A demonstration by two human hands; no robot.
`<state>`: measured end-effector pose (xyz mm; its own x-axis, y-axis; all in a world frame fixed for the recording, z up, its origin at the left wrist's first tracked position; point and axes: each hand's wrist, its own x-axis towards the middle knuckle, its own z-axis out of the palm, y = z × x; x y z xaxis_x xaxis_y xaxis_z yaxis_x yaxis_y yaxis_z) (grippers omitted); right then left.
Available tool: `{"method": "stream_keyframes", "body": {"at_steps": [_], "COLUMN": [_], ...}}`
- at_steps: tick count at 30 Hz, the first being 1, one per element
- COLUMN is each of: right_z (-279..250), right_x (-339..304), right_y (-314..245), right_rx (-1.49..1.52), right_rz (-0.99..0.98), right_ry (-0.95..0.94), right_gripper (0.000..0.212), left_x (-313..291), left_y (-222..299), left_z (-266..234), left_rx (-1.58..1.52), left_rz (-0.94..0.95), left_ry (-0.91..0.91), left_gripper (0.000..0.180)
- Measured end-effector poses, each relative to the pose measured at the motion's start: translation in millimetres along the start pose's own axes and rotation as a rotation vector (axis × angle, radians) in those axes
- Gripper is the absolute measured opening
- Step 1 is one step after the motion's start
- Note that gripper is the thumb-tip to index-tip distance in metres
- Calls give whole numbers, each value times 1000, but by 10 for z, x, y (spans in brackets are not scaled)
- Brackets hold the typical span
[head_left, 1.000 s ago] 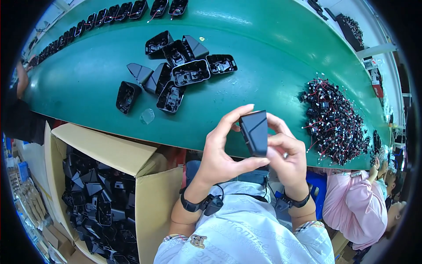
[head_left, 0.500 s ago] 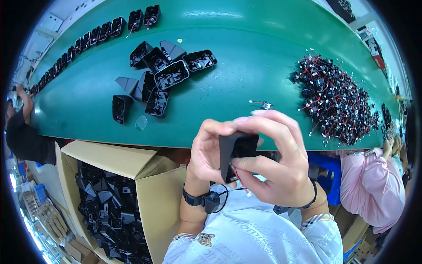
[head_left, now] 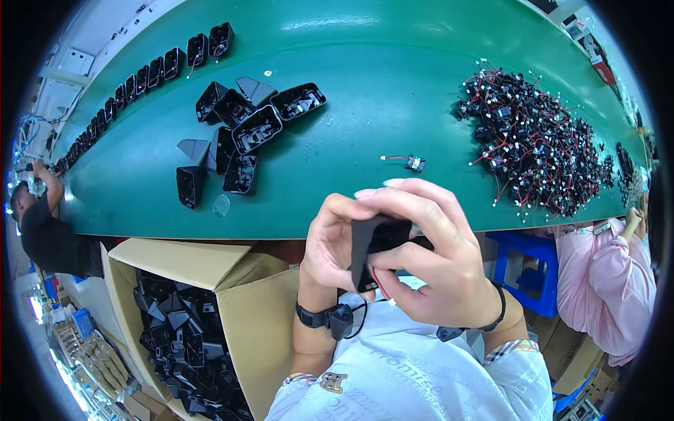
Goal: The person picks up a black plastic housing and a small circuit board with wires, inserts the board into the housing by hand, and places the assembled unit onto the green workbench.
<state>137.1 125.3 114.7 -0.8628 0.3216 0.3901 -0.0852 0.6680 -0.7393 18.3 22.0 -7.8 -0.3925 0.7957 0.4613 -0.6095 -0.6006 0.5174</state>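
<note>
White printed shirt (head_left: 414, 382), black wristbands, plaid cuff

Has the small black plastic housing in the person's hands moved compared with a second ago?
Yes. The small black plastic housing sat above the green table's near edge a second ago; now it sits just below that edge, closer to the person's chest, between left hand and right hand.

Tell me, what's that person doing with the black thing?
The person holds a black plastic shell close to their chest with both hands, left hand and right hand, and a red wire pokes out beneath it. More shells lie on the green table, beside a heap of wired parts. A cardboard box of shells stands at their left.
</note>
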Motion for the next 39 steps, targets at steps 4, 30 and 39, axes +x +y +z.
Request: {"method": "stream_keyframes", "body": {"at_steps": [4,30,39], "right_z": [-28,309,266], "right_x": [-16,-272,-232], "right_y": [-6,785,561], "right_rx": [-154,1509,1412], "right_rz": [-14,777,877], "right_ry": [-18,-81,-80], "right_gripper": [21,40,32], "left_x": [-2,231,189], "left_y": [33,344,509], "left_z": [-21,420,396], "left_rx": [25,1572,1490], "left_rz": [-49,-39,-26], "left_ry": [53,354,372], "left_gripper": [97,73,74]}}
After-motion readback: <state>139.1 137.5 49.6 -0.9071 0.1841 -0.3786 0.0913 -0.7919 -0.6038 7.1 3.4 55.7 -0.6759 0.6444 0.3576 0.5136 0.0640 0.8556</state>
